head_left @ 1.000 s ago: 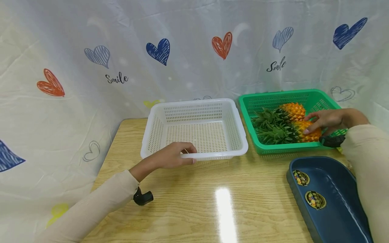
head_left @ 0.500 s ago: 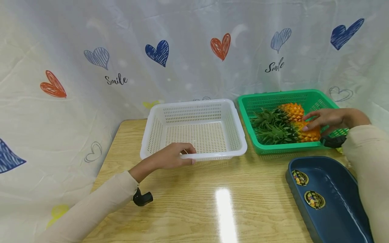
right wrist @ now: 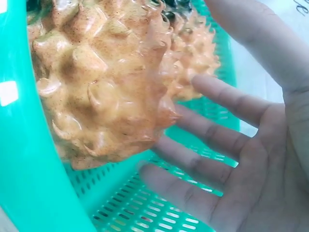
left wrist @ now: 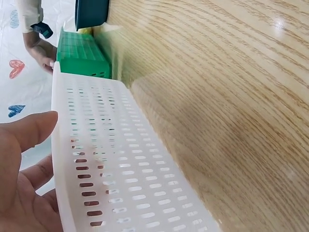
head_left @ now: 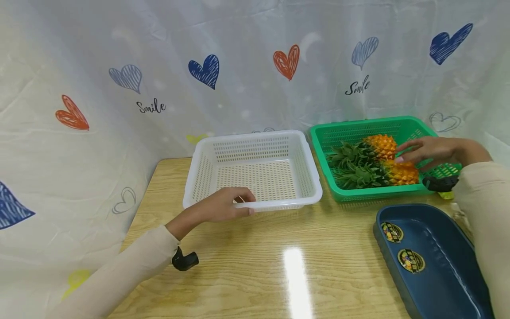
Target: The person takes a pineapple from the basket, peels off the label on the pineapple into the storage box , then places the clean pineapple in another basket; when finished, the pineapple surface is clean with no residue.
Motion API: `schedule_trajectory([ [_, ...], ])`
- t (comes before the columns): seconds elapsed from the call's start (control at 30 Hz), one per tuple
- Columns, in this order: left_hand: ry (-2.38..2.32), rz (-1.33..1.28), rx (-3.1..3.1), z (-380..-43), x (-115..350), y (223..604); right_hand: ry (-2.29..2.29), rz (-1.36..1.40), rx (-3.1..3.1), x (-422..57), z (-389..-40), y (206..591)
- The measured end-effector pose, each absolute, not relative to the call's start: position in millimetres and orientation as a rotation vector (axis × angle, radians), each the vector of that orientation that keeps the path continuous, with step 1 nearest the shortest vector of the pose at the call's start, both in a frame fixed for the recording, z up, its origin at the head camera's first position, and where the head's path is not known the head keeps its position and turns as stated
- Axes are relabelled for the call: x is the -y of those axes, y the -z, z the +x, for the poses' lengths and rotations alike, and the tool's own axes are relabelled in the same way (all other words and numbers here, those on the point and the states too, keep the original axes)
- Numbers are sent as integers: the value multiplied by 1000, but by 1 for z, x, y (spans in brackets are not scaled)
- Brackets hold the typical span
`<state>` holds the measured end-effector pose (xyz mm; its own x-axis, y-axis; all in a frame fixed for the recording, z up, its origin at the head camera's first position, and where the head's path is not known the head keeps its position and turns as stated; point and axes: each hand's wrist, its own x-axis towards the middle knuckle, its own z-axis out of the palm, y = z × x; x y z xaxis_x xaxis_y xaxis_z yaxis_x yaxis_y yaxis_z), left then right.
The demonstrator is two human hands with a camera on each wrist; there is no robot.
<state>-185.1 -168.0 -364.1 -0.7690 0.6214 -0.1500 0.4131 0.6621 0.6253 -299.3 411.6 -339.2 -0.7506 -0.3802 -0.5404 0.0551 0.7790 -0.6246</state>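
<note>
Two pineapples lie side by side in a green plastic basket [head_left: 374,193], leaves to the left: a nearer pineapple [head_left: 403,173] and a farther pineapple [head_left: 381,146]. My right hand [head_left: 434,149] hovers over the nearer one's bare end. In the right wrist view its fingers are spread and nearly straight, close beside the nearer pineapple [right wrist: 106,92]; whether they touch it I cannot tell. My left hand [head_left: 223,204] grips the front rim of a white perforated basket [head_left: 308,175], thumb outside and fingers inside. No contents show in that white basket.
A dark blue tray [head_left: 438,252] with two round stickers stands at the front right, partly under the right sleeve. Something yellow-green [head_left: 447,195] peeks out behind it. A cloth with printed hearts [head_left: 243,97] hangs behind the wooden table [head_left: 247,274].
My right hand has lifted slightly off the nearer pineapple and shifted a little right, its fingers looser. The left hand stays on the white basket's rim.
</note>
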Motion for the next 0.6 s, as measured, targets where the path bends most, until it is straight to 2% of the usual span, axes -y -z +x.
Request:
schedule_trajectory([
  [0.6,-860,912,-2627,-179,177,341,725,-448,-2573,-387,-281,301],
])
